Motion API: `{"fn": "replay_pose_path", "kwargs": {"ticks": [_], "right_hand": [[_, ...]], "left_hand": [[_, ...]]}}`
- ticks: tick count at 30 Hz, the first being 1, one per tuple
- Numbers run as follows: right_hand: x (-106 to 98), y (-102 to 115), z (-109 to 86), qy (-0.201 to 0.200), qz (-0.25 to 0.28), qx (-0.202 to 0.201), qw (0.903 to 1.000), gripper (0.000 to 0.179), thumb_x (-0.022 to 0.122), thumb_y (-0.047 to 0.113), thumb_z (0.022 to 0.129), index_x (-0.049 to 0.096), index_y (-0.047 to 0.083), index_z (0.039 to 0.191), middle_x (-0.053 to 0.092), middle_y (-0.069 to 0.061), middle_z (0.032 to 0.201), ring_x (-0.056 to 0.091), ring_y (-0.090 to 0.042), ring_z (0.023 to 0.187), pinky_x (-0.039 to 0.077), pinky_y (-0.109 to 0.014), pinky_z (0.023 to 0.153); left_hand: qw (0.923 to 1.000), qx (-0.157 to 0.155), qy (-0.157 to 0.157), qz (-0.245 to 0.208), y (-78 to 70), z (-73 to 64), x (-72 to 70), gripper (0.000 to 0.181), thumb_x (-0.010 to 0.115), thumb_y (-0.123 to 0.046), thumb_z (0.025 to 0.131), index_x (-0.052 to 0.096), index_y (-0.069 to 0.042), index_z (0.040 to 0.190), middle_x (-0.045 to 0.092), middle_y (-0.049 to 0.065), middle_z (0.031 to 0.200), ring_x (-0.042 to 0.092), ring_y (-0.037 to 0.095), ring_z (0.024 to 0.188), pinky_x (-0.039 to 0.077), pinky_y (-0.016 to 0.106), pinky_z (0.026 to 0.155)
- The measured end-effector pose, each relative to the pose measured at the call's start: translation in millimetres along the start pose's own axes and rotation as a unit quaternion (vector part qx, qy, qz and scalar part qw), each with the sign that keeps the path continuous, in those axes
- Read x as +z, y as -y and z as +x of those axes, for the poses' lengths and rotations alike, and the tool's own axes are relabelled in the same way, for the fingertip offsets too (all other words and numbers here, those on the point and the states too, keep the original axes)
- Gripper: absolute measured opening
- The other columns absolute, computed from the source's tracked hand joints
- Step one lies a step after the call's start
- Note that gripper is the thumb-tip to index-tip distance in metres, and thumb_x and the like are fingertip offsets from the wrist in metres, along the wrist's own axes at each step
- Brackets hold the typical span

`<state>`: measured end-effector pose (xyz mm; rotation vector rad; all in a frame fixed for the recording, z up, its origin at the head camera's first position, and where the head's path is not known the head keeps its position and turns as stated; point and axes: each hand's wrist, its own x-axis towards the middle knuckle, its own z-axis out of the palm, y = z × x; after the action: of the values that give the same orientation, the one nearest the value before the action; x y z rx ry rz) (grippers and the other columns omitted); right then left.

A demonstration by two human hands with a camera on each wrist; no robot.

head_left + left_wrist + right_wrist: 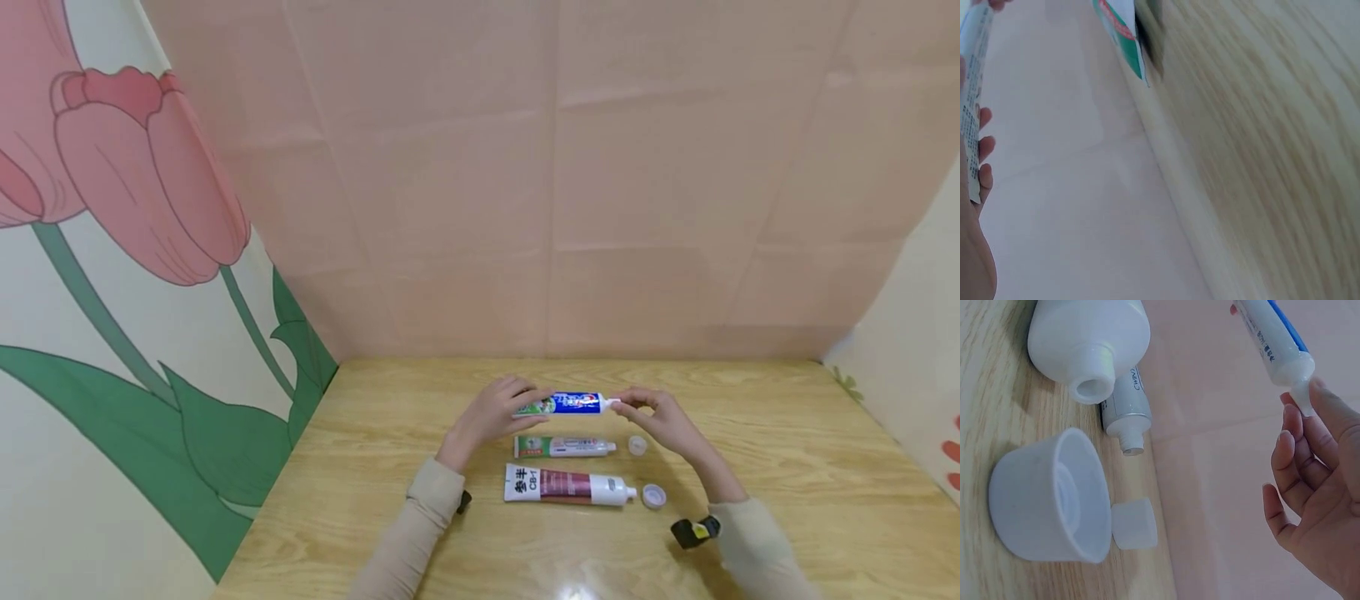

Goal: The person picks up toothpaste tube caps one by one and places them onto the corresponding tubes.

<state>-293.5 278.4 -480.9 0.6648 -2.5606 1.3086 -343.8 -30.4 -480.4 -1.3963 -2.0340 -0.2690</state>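
My left hand [491, 412] grips the flat end of a blue, white and green toothpaste tube [577, 403], raised above the table and lying level. At its other end, my right hand [663, 419] pinches the narrow white cap [1301, 395] between thumb and fingers. Printed text covers the tube's back [974, 94] in the left wrist view. Below the hands, a green and white toothpaste tube [566, 447] lies uncapped, with a small white cap [637, 446] by its nozzle. Nearer lies a larger white and maroon tube [566, 485], also uncapped, beside a wider white cap [654, 497].
Both loose caps stand on the wooden table [360, 467], just right of the tube mouths. A pink cloth backdrop [551, 208] rises behind the table. A wall with painted tulips [150, 175] is on the left, a pale wall [915, 350] on the right.
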Motion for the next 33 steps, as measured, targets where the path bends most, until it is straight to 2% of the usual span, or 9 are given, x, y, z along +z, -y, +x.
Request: {"fn": "replay_pose_path", "kwargs": {"ticks": [4,8,14,20,27,33], "right_hand": [[-2,0,-0.1,-0.003,-0.006,-0.007,1.0000,0.012,0.058,0.017,0.092,0.067,0.011,0.098,0.064,0.002,0.086,0.057,-0.008,0.079,0.049,-0.022,0.064],[-3,0,1.0,-0.012,-0.015,-0.014,0.9997,0.010,0.058,0.018,0.092,0.067,0.014,0.095,0.064,0.004,0.083,0.056,-0.007,0.076,0.049,-0.024,0.063],[-2,-1,1.8,-0.013,-0.019,-0.028,0.9993,0.011,0.058,0.016,0.092,0.068,0.012,0.093,0.063,0.006,0.081,0.057,-0.008,0.074,0.049,-0.025,0.062],[-4,-2,3.5,-0.004,-0.026,-0.033,0.9991,0.012,0.055,0.015,0.093,0.067,0.010,0.095,0.061,0.006,0.081,0.055,-0.009,0.074,0.048,-0.025,0.061],[-4,-6,10.6,0.004,-0.048,-0.033,0.9983,0.025,0.044,0.008,0.098,0.067,0.007,0.086,0.061,0.003,0.076,0.058,-0.019,0.073,0.046,-0.025,0.065],[-5,-6,11.9,0.002,-0.049,-0.005,0.9988,0.032,0.043,0.015,0.099,0.068,0.009,0.080,0.062,0.004,0.073,0.057,-0.009,0.071,0.045,-0.026,0.067]], "left_hand": [[1.0000,-0.008,-0.002,0.004,-1.4,0.5,0.5,0.047,0.056,-0.045,0.089,0.054,-0.020,0.129,0.060,-0.005,0.109,0.053,0.005,0.097,0.043,0.016,0.089],[0.9999,-0.016,-0.005,0.000,-2.3,0.8,1.8,0.047,0.052,-0.046,0.091,0.052,-0.021,0.131,0.061,-0.004,0.110,0.053,0.006,0.098,0.043,0.017,0.090],[0.9996,-0.026,-0.005,-0.013,-2.6,0.1,4.1,0.047,0.053,-0.045,0.090,0.054,-0.019,0.130,0.060,-0.003,0.112,0.053,0.007,0.101,0.041,0.018,0.094],[0.9993,-0.030,-0.011,-0.017,-1.2,0.8,6.3,0.046,0.054,-0.044,0.090,0.056,-0.018,0.128,0.060,-0.003,0.112,0.053,0.007,0.100,0.041,0.017,0.093],[0.9987,-0.036,-0.024,-0.027,-2.2,4.8,6.1,0.047,0.056,-0.044,0.089,0.052,-0.023,0.131,0.061,-0.004,0.109,0.052,0.006,0.098,0.041,0.017,0.093],[0.9989,-0.025,-0.035,-0.021,-3.6,8.2,5.1,0.047,0.057,-0.044,0.088,0.053,-0.023,0.130,0.061,-0.004,0.109,0.052,0.006,0.097,0.040,0.017,0.093]]}}
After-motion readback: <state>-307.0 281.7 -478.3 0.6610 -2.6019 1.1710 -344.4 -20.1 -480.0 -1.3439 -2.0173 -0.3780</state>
